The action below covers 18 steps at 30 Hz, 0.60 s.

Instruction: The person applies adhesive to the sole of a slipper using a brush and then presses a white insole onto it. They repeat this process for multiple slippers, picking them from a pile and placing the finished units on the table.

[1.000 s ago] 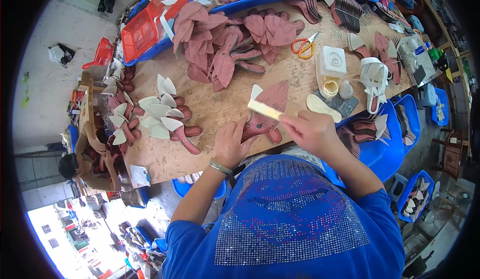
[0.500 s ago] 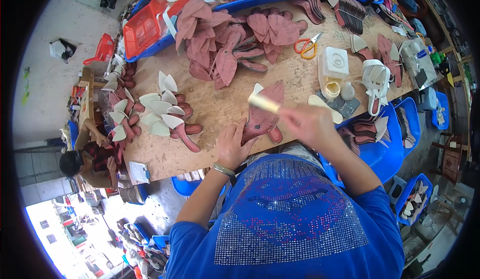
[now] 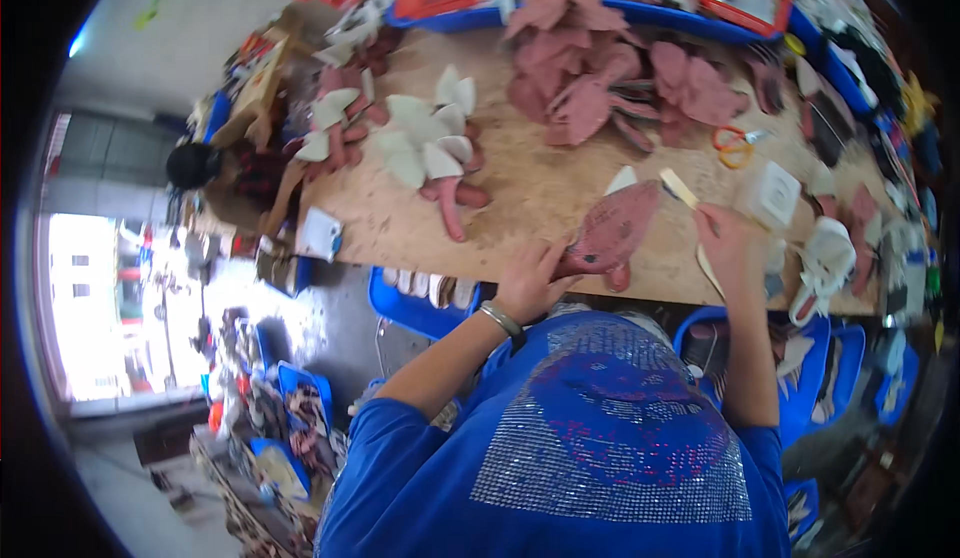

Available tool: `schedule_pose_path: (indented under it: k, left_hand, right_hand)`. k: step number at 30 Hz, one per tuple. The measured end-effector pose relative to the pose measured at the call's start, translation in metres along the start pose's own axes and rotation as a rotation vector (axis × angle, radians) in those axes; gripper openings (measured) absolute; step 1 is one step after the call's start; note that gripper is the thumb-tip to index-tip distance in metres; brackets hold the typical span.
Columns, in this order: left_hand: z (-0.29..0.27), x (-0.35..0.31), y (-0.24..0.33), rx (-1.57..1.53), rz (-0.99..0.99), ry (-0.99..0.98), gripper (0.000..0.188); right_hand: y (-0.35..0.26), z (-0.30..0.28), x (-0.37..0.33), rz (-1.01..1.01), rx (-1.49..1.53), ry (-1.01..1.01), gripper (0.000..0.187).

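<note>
On the table's near edge lies a pink insole (image 3: pixel 622 226) with a pointed front. The fingers of my left hand (image 3: pixel 533 276) are closed on its heel end. A second piece lies beneath it, mostly hidden, showing a white tip (image 3: pixel 622 179) and a rounded pink end (image 3: pixel 617 277). My right hand (image 3: pixel 735 243) grips a pale brush (image 3: pixel 680 189), held to the right of the insole and apart from it. Close beyond that hand stands a white square container (image 3: pixel 774 196), a little blurred.
Pink insoles (image 3: pixel 575 68) are heaped at the back. White-tipped pieces (image 3: pixel 415 138) cluster at the left, near a co-worker (image 3: pixel 235 178). Orange-handled scissors (image 3: pixel 735 146) and a white strapped item (image 3: pixel 826 263) lie to the right. Blue tubs (image 3: pixel 400 305) stand below the table edge.
The brush has moved from above the insole to its right side. My left hand stays on the insole. The whole view has shifted and turned.
</note>
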<state>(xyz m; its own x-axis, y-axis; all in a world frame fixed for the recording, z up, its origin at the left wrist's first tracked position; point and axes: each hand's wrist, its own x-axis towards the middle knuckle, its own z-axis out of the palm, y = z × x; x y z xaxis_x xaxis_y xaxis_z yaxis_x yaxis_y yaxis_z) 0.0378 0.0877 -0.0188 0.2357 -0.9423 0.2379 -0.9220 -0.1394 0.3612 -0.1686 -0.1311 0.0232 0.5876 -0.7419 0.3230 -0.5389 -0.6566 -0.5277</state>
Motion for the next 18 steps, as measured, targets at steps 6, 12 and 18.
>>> schedule_pose_path:
  k: [6,12,18]
  left_hand:
    - [0.006,-0.03,-0.008,-0.097,-0.075,0.062,0.07]
    - [0.052,-0.073,-0.058,-0.495,-0.581,0.284,0.057]
    - [0.084,-0.062,-0.135,-1.376,-1.114,0.892,0.023]
  right_hand:
    - [-0.031,0.009,-0.002,-0.081,0.141,-0.059,0.016]
    - [0.009,0.012,0.01,0.238,0.201,-0.142,0.02]
    - [0.003,0.033,-0.017,0.293,0.305,-0.168,0.021]
